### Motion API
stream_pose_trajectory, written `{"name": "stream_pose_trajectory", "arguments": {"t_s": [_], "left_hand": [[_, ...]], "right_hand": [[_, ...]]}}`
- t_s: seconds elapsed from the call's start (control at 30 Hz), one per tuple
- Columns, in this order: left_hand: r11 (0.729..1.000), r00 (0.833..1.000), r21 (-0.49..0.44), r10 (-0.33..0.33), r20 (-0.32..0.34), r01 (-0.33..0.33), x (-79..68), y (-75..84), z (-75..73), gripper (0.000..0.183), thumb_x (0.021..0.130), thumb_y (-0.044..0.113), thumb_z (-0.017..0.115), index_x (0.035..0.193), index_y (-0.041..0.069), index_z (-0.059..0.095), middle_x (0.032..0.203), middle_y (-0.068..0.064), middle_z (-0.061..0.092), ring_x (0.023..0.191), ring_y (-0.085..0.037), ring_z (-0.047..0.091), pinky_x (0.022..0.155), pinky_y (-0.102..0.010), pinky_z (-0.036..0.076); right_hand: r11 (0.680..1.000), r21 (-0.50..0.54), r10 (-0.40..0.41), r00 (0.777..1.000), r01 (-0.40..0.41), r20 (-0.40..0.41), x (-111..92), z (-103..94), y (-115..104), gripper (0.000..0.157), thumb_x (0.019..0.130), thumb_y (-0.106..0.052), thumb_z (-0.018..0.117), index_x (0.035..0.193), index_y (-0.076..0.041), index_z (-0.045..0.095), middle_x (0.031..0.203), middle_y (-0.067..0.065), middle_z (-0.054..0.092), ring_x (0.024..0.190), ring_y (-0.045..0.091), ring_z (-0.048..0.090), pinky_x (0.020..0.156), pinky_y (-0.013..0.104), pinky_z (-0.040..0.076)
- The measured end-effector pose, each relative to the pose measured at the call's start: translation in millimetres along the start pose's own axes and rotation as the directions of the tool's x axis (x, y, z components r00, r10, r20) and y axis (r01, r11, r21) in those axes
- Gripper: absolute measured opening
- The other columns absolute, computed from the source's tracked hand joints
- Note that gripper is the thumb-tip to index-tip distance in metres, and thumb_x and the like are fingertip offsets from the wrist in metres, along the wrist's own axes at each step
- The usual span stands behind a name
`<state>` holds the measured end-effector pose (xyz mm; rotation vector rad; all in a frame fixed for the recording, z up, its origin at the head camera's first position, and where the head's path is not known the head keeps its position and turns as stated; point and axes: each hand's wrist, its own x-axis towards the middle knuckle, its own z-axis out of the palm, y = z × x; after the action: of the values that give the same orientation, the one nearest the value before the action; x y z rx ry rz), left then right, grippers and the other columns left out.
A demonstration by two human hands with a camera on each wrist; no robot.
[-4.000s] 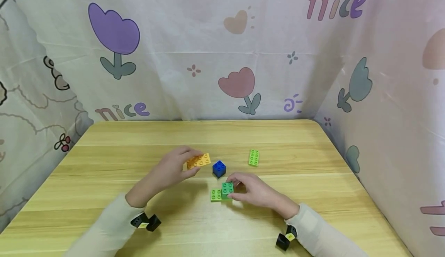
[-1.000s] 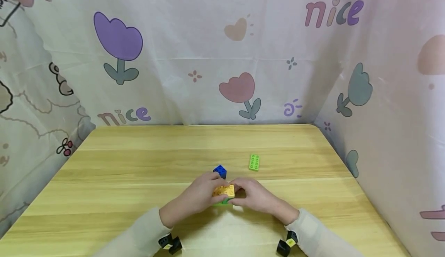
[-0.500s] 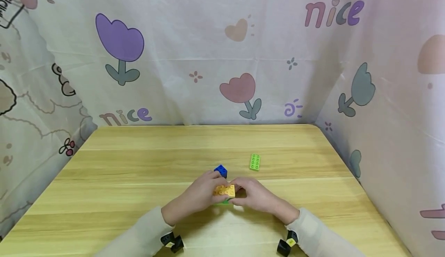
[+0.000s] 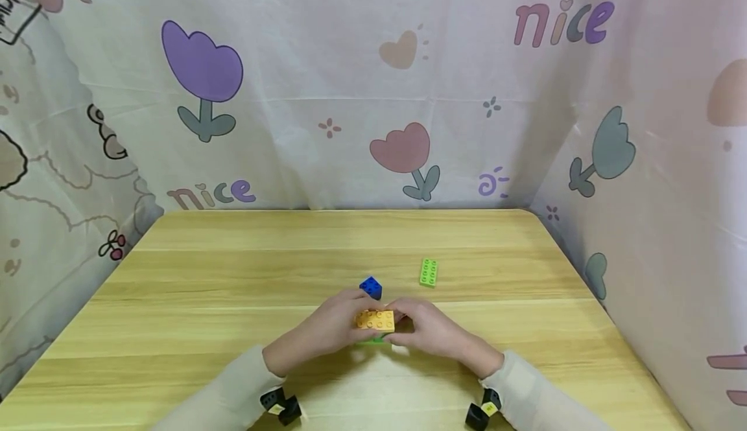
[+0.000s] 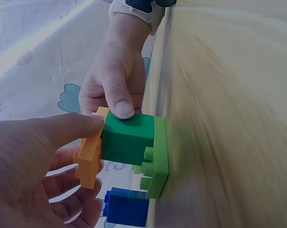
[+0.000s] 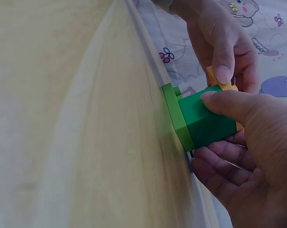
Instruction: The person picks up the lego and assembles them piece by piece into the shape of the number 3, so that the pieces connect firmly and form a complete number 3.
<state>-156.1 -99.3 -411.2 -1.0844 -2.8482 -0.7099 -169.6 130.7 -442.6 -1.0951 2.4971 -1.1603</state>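
My left hand [image 4: 335, 321] pinches a flat yellow-orange building brick [image 4: 376, 321] between thumb and fingers. One end of this brick meets the top of a dark green block [image 5: 126, 140]; the other end juts out to the left, slightly tilted in the left wrist view. Thumb and fingers of my right hand [image 4: 434, 330] grip the green block from the right. Beneath it, a flat light green brick [image 5: 160, 161] lies on the table, its uncovered studs under the overhang. Just behind my left fingers sits a blue block [image 4: 371, 286].
Another flat light green brick [image 4: 428, 273] lies farther back on the right of the wooden table [image 4: 262, 256]. A patterned cloth [image 4: 303, 152] hangs behind the table and along its sides. Small black cameras are strapped to both wrists.
From the left, my left hand has brought the yellow-orange brick right and nearer, onto the green block. My right hand keeps its grip there. Over the last second, hardly anything has moved.
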Motion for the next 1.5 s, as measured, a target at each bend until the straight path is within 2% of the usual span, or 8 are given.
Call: {"name": "stream_pose_trajectory", "arguments": {"t_s": [0.17, 0.27, 0.5, 0.7, 0.93, 1.17, 1.5], "left_hand": [[0.999, 0.999, -0.035, -0.031, 0.019, 0.032, -4.8, -2.9, -4.8, 0.039, 0.085, 0.034, 0.077, 0.119, 0.018, 0.07, 0.114, 0.004, 0.064, 0.101, -0.012, 0.059, 0.082, -0.03, 0.052], [0.999, 1.0, -0.034, -0.019, 0.018, 0.019, -5.8, -4.1, -6.3, 0.037, 0.085, 0.033, 0.077, 0.118, 0.017, 0.07, 0.112, 0.004, 0.065, 0.099, -0.011, 0.059, 0.08, -0.029, 0.052], [1.0, 1.0, -0.016, 0.017, 0.013, -0.017, -4.9, -4.7, -5.8, 0.038, 0.085, 0.03, 0.078, 0.119, 0.015, 0.07, 0.112, 0.002, 0.066, 0.101, -0.014, 0.06, 0.083, -0.032, 0.052], [1.0, 1.0, -0.015, 0.022, 0.019, -0.022, -4.9, -4.0, -5.4, 0.036, 0.085, 0.03, 0.078, 0.118, 0.015, 0.071, 0.111, 0.002, 0.065, 0.101, -0.014, 0.06, 0.083, -0.032, 0.051], [1.0, 0.999, -0.016, 0.019, 0.026, -0.019, -5.0, -4.2, -6.5, 0.036, 0.085, 0.029, 0.078, 0.117, 0.015, 0.07, 0.111, 0.001, 0.064, 0.101, -0.013, 0.059, 0.082, -0.03, 0.051], [1.0, 0.999, -0.004, 0.023, 0.036, -0.023, -4.1, -4.2, -6.8, 0.038, 0.085, 0.029, 0.078, 0.119, 0.015, 0.069, 0.112, 0.001, 0.064, 0.103, -0.014, 0.059, 0.084, -0.031, 0.051], [0.999, 0.999, -0.005, 0.046, 0.029, -0.045, -4.5, -3.3, -7.8, 0.037, 0.085, 0.028, 0.078, 0.119, 0.013, 0.07, 0.116, -0.002, 0.064, 0.104, -0.016, 0.059, 0.086, -0.035, 0.051]], "right_hand": [[1.0, -0.016, -0.009, 1.0, 0.009, 0.005, 1.3, 1.2, -0.9, 0.034, 0.088, -0.031, 0.075, 0.117, -0.017, 0.065, 0.104, -0.012, 0.065, 0.093, 0.004, 0.062, 0.085, 0.024, 0.051], [1.0, -0.01, -0.001, 1.0, 0.002, 0.015, 1.5, 0.7, -1.7, 0.035, 0.088, -0.033, 0.074, 0.118, -0.017, 0.064, 0.105, -0.012, 0.065, 0.094, 0.004, 0.062, 0.085, 0.025, 0.051], [0.996, -0.078, 0.052, 0.998, -0.049, 0.029, -1.3, -7.3, -2.7, 0.058, 0.083, -0.051, 0.071, 0.128, -0.015, 0.061, 0.111, -0.009, 0.064, 0.099, 0.008, 0.061, 0.087, 0.03, 0.051], [0.995, -0.039, 0.095, 0.995, -0.093, 0.036, -1.6, -18.4, -6.1, 0.054, 0.087, -0.046, 0.07, 0.129, -0.014, 0.061, 0.121, -0.005, 0.062, 0.104, 0.013, 0.061, 0.089, 0.035, 0.051], [0.996, -0.036, 0.081, 0.996, -0.08, 0.031, 2.6, -28.3, -5.1, 0.056, 0.092, -0.046, 0.064, 0.133, -0.008, 0.056, 0.124, 0.003, 0.062, 0.105, 0.017, 0.061, 0.089, 0.038, 0.051], [0.994, -0.082, 0.07, 0.998, -0.07, -0.004, 12.9, -35.1, -2.5, 0.057, 0.093, -0.049, 0.062, 0.135, -0.011, 0.055, 0.125, 0.001, 0.061, 0.106, 0.018, 0.06, 0.09, 0.04, 0.05], [0.995, -0.099, 0.009, 1.0, -0.011, -0.025, 29.8, -36.7, 1.7, 0.062, 0.091, -0.049, 0.064, 0.137, -0.009, 0.053, 0.128, 0.003, 0.06, 0.111, 0.02, 0.058, 0.093, 0.039, 0.049]]}}
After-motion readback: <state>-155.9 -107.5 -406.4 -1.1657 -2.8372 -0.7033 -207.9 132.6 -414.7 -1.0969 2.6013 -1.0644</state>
